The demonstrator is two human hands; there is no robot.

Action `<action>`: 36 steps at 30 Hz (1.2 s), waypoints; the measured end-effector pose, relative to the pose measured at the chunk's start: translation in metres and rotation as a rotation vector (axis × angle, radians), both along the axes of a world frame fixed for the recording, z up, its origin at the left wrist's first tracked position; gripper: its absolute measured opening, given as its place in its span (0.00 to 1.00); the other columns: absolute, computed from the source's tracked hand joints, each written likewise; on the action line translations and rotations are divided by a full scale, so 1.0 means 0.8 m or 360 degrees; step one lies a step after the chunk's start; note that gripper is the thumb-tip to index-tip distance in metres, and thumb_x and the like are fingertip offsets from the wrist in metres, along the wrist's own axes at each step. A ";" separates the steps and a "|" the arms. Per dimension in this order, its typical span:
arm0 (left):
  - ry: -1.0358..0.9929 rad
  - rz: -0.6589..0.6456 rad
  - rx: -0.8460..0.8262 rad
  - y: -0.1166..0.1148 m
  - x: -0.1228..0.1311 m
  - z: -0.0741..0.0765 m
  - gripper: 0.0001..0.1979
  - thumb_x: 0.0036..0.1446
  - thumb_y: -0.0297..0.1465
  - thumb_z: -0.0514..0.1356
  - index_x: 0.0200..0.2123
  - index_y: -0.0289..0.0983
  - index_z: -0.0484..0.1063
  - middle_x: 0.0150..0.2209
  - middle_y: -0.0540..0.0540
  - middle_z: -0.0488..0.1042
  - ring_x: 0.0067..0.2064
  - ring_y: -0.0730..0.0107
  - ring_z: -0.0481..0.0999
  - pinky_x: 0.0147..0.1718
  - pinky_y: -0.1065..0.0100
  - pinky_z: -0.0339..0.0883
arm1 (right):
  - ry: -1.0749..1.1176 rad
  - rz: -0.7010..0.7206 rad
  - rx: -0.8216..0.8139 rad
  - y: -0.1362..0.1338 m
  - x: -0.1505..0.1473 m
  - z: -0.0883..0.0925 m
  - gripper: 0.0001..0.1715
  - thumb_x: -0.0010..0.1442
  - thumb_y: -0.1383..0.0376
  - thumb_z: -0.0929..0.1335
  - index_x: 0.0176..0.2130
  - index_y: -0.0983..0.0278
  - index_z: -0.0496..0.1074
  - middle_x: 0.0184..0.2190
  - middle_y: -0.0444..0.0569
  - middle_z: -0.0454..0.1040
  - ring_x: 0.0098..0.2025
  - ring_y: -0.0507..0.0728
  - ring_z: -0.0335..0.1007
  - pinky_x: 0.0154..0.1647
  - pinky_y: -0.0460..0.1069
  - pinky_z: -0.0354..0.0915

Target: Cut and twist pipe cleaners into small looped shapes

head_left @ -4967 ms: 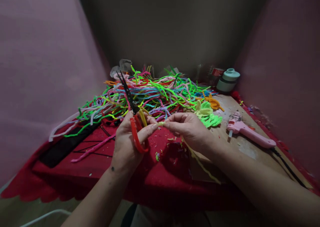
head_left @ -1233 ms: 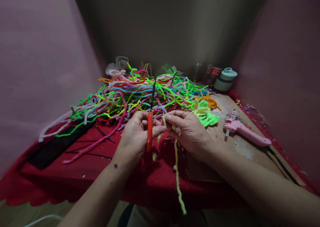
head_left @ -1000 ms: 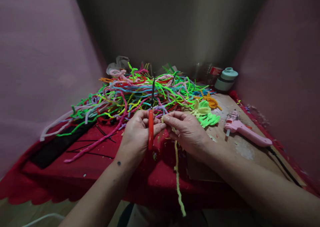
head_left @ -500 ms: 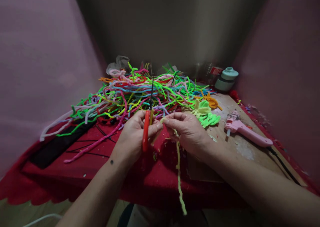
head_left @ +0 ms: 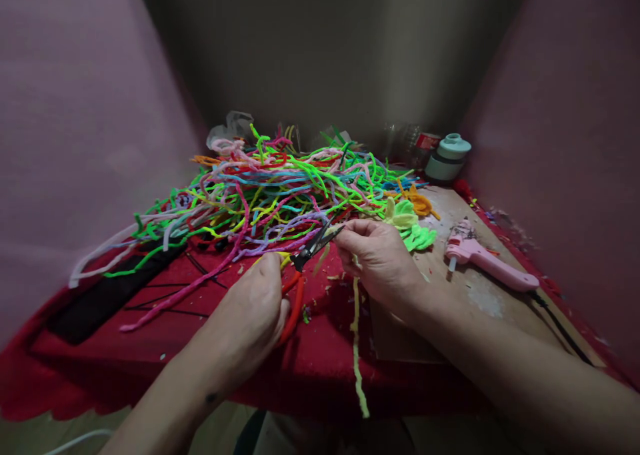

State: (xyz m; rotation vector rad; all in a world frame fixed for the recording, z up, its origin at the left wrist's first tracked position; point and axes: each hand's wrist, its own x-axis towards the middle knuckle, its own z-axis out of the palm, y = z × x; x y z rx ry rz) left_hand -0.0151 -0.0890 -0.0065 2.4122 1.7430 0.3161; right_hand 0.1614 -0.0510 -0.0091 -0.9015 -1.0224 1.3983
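My left hand (head_left: 263, 301) is closed round the red and yellow handles of the scissors (head_left: 299, 261). Their dark blades are slightly apart and point right, with the tips at the fingertips of my right hand (head_left: 373, 251). That hand pinches a pale yellow fuzzy stem (head_left: 357, 355), whose long end hangs down past the table's front edge. A short piece of the stem shows by the blades. Behind both hands lies a big tangled pile of coloured fuzzy stems (head_left: 280, 181).
A pink glue gun (head_left: 493, 263) rests on a board (head_left: 445, 335) at the right. Yellow and green fuzzy petals (head_left: 413, 225) lie behind my right hand. A lidded jar (head_left: 449, 158) stands at the back right, and a black strip (head_left: 100, 301) lies at the left.
The scissors have swung from upright to pointing right, their blades now at the stem. My left hand has moved left and down, away from my right fingertips, and grips the handles.
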 end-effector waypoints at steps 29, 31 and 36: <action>0.0222 0.0052 0.0189 -0.005 -0.013 -0.004 0.06 0.51 0.22 0.45 0.28 0.39 0.54 0.24 0.50 0.62 0.24 0.72 0.62 0.23 0.69 0.54 | -0.0056 0.0186 -0.0052 0.005 0.002 0.006 0.05 0.43 0.70 0.69 0.20 0.67 0.67 0.13 0.37 0.58 0.14 0.43 0.46 0.15 0.44 0.42; 0.0248 0.0061 0.0207 -0.005 -0.015 -0.005 0.06 0.51 0.22 0.46 0.28 0.39 0.54 0.24 0.50 0.61 0.24 0.72 0.62 0.23 0.69 0.54 | -0.0086 0.0194 -0.0031 0.004 0.003 0.005 0.05 0.43 0.70 0.69 0.20 0.67 0.67 0.13 0.37 0.58 0.14 0.44 0.47 0.15 0.44 0.43; 0.0345 0.0108 0.0277 -0.008 -0.015 -0.008 0.06 0.52 0.22 0.46 0.27 0.38 0.55 0.24 0.49 0.62 0.25 0.71 0.62 0.22 0.70 0.54 | -0.0146 0.0160 -0.0028 0.002 0.005 0.006 0.06 0.43 0.69 0.69 0.21 0.67 0.67 0.14 0.37 0.59 0.15 0.44 0.47 0.16 0.44 0.43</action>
